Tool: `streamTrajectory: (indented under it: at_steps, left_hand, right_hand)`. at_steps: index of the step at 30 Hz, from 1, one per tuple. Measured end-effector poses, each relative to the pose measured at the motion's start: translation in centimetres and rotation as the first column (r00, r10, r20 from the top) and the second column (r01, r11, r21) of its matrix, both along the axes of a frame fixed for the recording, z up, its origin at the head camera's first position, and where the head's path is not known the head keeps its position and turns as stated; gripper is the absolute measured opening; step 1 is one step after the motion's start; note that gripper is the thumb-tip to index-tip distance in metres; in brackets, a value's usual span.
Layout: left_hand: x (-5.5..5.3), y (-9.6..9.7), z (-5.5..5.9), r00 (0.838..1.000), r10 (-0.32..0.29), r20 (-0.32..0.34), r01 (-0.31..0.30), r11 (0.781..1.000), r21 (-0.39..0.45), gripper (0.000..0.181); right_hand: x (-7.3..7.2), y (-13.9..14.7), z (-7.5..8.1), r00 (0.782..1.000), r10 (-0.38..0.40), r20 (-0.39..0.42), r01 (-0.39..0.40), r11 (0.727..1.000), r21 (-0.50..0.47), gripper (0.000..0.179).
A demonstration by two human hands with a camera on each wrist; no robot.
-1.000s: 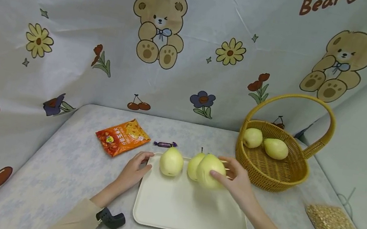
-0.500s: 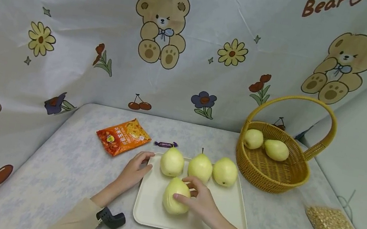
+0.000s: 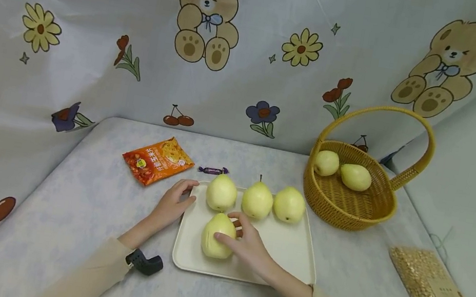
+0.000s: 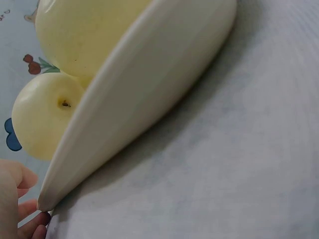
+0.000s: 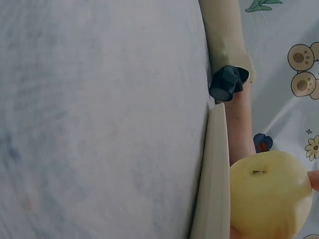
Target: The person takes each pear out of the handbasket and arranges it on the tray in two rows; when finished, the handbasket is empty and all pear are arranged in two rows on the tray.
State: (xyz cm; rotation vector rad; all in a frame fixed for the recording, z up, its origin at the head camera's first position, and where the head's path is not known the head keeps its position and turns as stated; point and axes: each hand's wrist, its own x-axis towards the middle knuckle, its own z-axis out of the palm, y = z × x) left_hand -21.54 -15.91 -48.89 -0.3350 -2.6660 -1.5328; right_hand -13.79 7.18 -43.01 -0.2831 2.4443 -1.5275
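My right hand (image 3: 248,246) grips a pale yellow pear (image 3: 218,236) at the front left of the white tray (image 3: 274,273), thumb on its near side and fingers behind. In the right wrist view that pear (image 5: 269,194) sits against the tray's rim (image 5: 214,174), with only a fingertip showing. My left hand (image 3: 173,203) holds the tray's back left corner, its fingers bent about the rim, as the left wrist view also shows at the corner (image 4: 47,199). Along the tray's back edge stand three more pears: left (image 3: 221,192), middle with a stem (image 3: 257,200) and right (image 3: 289,204).
A wicker basket (image 3: 348,220) with a tall handle holds two pears (image 3: 356,177) behind the tray to the right. Behind the tray lie an orange snack bag (image 3: 158,160) and a purple wrapped candy (image 3: 213,170). A clear bag of grain (image 3: 432,291) lies far right.
The right hand let go of one pear at the back right of the tray and took hold of the front pear. The left hand stays at the corner; the head view tipped downward.
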Motion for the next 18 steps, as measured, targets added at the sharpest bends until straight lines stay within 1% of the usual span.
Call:
streamTrajectory:
  at_steps: [2, 4, 6, 8, 11, 15, 18]
  left_hand:
    - [-0.29, -0.2, 0.34, 1.0, 0.0, -0.005, 0.0, 1.0, -0.004, 0.037]
    - [-0.34, -0.19, 0.42, 1.0, 0.0, -0.006, 0.0, 1.0, 0.006, 0.037]
    - [-0.3, -0.18, 0.26, 1.0, -0.01, -0.006, 0.01, 1.0, 0.007, 0.037]
    - [-0.57, -0.12, 0.21, 1.0, -0.022, -0.009, 0.022, 1.0, 0.004, 0.037]
    - [-0.85, -0.09, 0.1, 0.999, -0.028, -0.017, 0.028, 1.0, -0.003, 0.038]
    - [-0.83, -0.11, 0.03, 1.0, -0.019, -0.017, 0.019, 1.0, -0.005, 0.037]
    - [-0.59, -0.12, 0.01, 1.0, -0.02, -0.019, 0.02, 1.0, -0.015, 0.037]
  right_hand:
    - [-0.29, -0.16, 0.13, 1.0, 0.004, -0.002, -0.004, 1.0, 0.003, 0.051]
    - [-0.34, -0.17, 0.18, 1.0, 0.007, -0.002, -0.007, 1.0, 0.006, 0.051]
    - [-0.24, -0.09, 0.2, 1.0, 0.004, 0.004, -0.004, 1.0, 0.009, 0.053]
    - [-0.29, 0.04, 0.17, 1.0, -0.005, 0.009, 0.005, 1.0, -0.004, 0.054]
    - [-0.34, 0.15, 0.09, 1.0, 0.003, 0.011, -0.002, 1.0, -0.022, 0.051]
    - [-0.26, 0.2, -0.04, 0.999, 0.04, 0.019, -0.039, 0.999, -0.036, 0.05]
    - [-0.12, 0.27, -0.04, 0.998, 0.044, 0.044, -0.042, 0.999, -0.033, 0.057]
